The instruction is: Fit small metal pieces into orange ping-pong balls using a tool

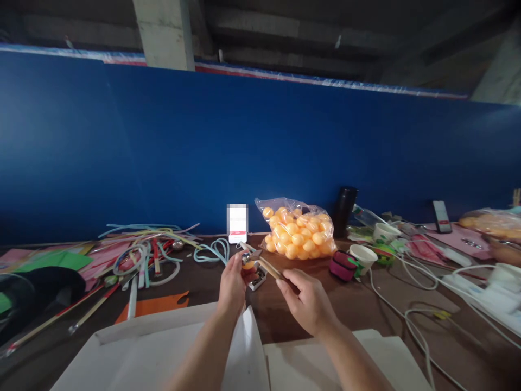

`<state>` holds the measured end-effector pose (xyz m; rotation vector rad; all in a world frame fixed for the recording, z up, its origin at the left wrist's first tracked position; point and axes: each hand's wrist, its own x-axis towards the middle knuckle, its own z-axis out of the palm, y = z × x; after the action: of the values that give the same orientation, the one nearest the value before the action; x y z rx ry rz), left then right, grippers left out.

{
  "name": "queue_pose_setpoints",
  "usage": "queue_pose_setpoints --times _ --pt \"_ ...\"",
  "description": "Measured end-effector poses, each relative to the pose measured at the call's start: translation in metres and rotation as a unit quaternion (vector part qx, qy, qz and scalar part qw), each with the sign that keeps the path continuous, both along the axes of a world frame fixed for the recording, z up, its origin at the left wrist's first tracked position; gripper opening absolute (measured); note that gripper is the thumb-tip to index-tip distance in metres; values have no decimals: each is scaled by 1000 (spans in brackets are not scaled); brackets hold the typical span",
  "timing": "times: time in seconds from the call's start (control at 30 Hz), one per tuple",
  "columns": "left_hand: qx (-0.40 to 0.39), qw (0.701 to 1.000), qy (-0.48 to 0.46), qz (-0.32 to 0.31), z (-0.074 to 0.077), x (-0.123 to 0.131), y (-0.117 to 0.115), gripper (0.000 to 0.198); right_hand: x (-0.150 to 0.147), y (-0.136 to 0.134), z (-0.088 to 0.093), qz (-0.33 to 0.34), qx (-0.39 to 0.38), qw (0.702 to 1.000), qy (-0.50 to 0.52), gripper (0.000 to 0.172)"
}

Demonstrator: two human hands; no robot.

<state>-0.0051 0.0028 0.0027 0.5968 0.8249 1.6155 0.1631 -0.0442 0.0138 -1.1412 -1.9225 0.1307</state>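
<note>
Head view: I'm seeing the left hand point(233, 283) clamping a small round orange-and-silver piece point(248, 265) mid-scene; the right hand point(307, 301) is gripping a slim wooden-handled tool point(269, 268), tip beside it. Piece is looking mid-work, completion unclear. Beyond, a clear plastic bag of orange balls point(300, 233) is sitting.

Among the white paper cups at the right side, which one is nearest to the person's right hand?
The white paper cup directly beside the dark pink pouch; the other cups are farther from the right hand.
</note>
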Motion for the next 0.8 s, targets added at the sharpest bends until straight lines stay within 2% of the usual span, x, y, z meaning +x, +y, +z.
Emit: queue_pose_setpoints --times 0.37,0.8 --pt "1 997 -74 -37 6 0 -2 26 1 -2 1 0 -11 1000 24 13" --pt "20 997 -54 -49 2 -1 -2 30 -3 -4 3 10 -4 1000 11 14"
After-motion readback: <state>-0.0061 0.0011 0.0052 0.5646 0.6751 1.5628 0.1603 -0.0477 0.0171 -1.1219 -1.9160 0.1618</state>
